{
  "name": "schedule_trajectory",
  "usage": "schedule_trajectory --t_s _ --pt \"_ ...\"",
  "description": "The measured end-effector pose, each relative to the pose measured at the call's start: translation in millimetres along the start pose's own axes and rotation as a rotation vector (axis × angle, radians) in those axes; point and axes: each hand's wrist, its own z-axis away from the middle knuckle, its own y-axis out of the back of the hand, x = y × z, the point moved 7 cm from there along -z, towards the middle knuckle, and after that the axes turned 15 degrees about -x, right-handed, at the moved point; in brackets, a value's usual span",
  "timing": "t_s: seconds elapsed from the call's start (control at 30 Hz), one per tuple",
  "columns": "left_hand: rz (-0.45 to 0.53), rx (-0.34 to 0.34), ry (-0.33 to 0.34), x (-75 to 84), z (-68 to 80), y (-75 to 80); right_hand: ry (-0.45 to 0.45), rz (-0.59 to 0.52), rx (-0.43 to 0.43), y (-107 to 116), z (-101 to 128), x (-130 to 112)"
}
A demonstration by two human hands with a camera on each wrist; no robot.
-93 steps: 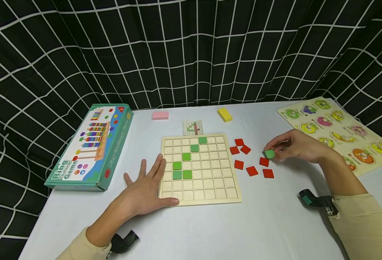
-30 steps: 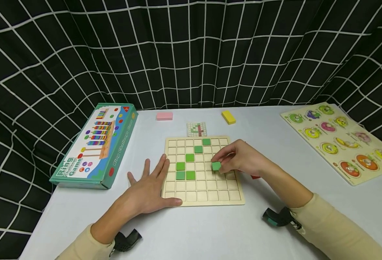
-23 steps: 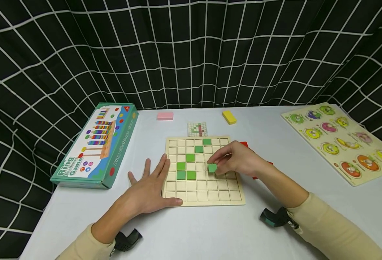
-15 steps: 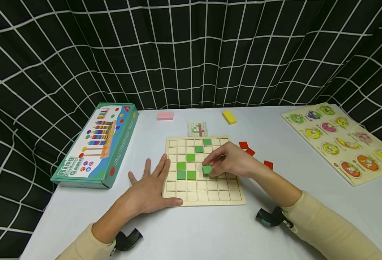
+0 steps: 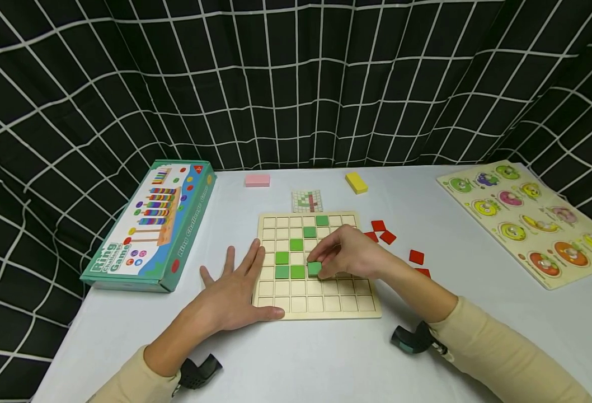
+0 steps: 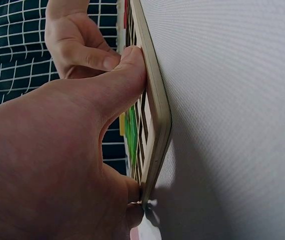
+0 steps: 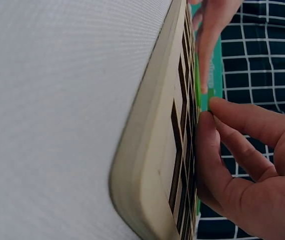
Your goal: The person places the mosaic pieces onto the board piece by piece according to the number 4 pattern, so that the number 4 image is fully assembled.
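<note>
As the right hand (image 5: pixel 348 256) has carried a green tile (image 5: pixel 314 269) leftward, we find it pinched between fingers (image 5: pixel 324 244), green pair (image 5: pixel 297 272) just left of them | left hand (image 5: pixel 227 295) spread, thumb (image 5: pixel 268 313) on board (image 5: pixel 332 303) | seating unclear; we judge placement unfinished

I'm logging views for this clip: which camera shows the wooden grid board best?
The head view: it shows the wooden grid board from above with most squares in sight, though the left hand and right hand cover parts. Both wrist views catch it at a steep slant, mainly edge and corner.
</note>
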Motion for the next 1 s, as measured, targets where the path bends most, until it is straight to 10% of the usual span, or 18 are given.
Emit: schedule_trajectory --t_s 1.0 --pt "-0.007 -0.005 0.005 0.9 -0.1 0.1 0.019 0.044 0.005 -0.7 6.7 -7.8"
